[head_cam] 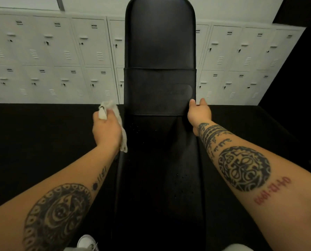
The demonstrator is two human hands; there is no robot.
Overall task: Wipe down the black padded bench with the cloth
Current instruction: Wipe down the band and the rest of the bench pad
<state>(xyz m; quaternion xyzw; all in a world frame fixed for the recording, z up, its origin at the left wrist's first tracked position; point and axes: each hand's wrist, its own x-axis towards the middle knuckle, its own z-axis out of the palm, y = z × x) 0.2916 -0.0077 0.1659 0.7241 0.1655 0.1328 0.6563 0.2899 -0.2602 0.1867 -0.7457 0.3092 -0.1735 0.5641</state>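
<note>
The black padded bench (160,160) runs straight ahead of me, its seat low in the middle and its backrest (160,42) rising up at the far end. My left hand (106,129) grips a white cloth (113,109) bunched in its fingers, at the bench's left edge beside the seat. The cloth's loose end hangs down along the wrist. My right hand (199,111) holds the right edge of the backrest's lower pad, thumb on the front face and fingers behind the edge.
A wall of white lockers (51,57) stands behind the bench on both sides. The floor (42,134) is dark carpet. A dark wall (303,69) closes the right side. A white shoe (86,242) shows at the bottom edge.
</note>
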